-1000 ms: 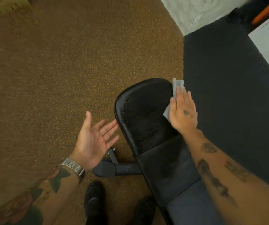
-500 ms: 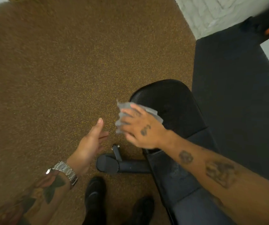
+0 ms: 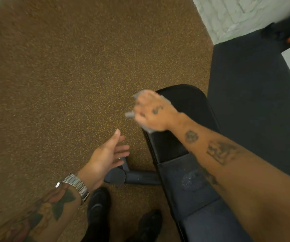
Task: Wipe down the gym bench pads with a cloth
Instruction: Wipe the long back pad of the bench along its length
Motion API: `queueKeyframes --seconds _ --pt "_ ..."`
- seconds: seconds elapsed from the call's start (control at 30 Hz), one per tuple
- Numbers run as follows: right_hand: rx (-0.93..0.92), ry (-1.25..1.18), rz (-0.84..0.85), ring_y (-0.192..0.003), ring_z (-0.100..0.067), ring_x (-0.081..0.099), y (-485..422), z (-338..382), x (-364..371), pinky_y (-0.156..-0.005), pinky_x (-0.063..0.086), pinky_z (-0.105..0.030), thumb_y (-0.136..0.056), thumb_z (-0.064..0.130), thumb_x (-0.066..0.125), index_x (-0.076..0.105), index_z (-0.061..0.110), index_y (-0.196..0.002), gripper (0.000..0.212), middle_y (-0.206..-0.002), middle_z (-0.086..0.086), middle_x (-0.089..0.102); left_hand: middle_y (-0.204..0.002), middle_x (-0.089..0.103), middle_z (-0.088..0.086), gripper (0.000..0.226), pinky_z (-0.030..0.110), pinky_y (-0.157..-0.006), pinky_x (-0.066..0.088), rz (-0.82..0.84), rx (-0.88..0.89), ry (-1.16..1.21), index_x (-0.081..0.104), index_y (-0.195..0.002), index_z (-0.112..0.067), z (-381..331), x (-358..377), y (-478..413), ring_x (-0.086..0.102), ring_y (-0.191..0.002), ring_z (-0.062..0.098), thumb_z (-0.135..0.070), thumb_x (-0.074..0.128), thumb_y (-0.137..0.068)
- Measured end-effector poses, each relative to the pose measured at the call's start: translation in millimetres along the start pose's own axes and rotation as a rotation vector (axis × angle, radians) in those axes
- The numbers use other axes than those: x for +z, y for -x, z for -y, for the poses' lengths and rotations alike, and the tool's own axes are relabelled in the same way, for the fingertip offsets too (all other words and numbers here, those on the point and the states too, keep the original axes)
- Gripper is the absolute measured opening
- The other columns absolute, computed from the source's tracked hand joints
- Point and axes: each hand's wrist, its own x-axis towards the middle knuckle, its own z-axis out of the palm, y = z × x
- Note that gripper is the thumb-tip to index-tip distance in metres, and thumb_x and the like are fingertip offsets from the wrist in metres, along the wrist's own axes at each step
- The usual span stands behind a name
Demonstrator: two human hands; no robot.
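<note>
Bench pad [image 3: 189,109], the black rounded one at the far end, now has the cloth [image 3: 130,114] at its left rim rather than its right: a second ago the right hand [image 3: 152,113] pressed the cloth flat against the far right edge, and since then it has swept across the pad to the near-left corner. The right fingers are curled round the bunched grey cloth, bits of it poking out past the knuckles and below the wrist; the hand is blurred, so how tight the grip is I cannot tell. The left hand [image 3: 105,158] hangs beside the bench over the brown floor [image 3: 62,84], fingers loose and spread, holding nothing. I judge one pass over this pad done, with its left side face and the lower pad [image 3: 182,173] left to wipe
</note>
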Motion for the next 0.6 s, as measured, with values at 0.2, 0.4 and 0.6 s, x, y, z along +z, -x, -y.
queueKeyframes --seconds 0.2,0.4,0.6 --pt "0.477 -0.154 -0.214 -0.113 -0.032 0.054 46 -72 16 -0.098 0.040 -0.053 -0.103 0.036 0.028 0.059 0.008 -0.124 0.047 -0.118 -0.011 0.062 -0.120 0.068 -0.002 0.057 0.044 -0.100 0.048 0.093 -0.002 -0.058 0.057 -0.127 -0.027 -1 4 0 0.066 -0.108 0.015 -0.065 0.042 -0.087" --pt "0.995 -0.755 -0.303 -0.130 -0.021 0.048 139 -77 31 -0.106 0.032 -0.031 -0.103 0.053 0.030 0.042 0.029 -0.143 0.048 -0.140 -0.001 0.052 -0.122 0.067 -0.002 0.058 0.043 -0.100 0.048 0.143 -0.034 -0.022 0.058 -0.126 -0.025 -3 17 -4 0.066 -0.109 0.015 -0.064 0.044 -0.086" --pt "0.746 -0.154 -0.230 -0.151 -0.035 0.018 147 -1 50 -0.122 0.018 -0.048 -0.096 0.037 0.038 0.040 0.004 -0.147 0.060 -0.163 -0.017 0.023 -0.120 0.069 -0.001 0.056 0.041 -0.097 0.050 0.155 -0.070 0.002 0.060 -0.126 -0.023 3 35 -11 0.066 -0.109 0.017 -0.062 0.044 -0.088"
